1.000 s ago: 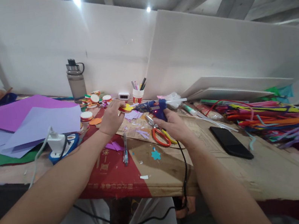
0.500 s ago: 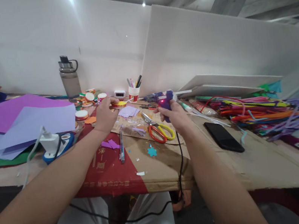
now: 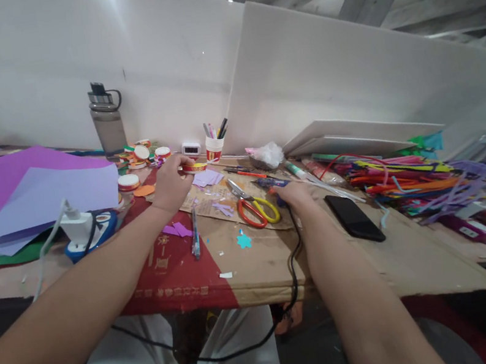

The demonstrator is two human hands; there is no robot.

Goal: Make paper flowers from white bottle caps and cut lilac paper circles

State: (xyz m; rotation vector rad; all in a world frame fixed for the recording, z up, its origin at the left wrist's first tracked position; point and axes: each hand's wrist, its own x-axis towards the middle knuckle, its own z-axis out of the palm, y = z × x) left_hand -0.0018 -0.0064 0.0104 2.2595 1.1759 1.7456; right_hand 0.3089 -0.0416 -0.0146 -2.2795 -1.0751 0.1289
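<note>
Where the cardboard comes nearest me, a black cord rises over the edge and runs toward my right hand. A teal star lies between my forearms, with a pen to its left on the bench. Next come the scissors, loops toward me, blades pointing away and left. Just to their right, my right hand is at the glue gun, which sits low, its body roughly crosswise to me and its front end seemingly leftward. Those fingers are mostly hidden, so I cannot tell whether they are closed around the handle.

Farther out and leftward, my left hand pinches one side of a yellow disc, its flat face up and its red band toward me. As I judge it, the relation that counts is this: the disc lies left of the gun and a little beyond it, with lilac scraps between, and each hand is nearer its own thing. Just behind the disc stands a cup of pens.
</note>
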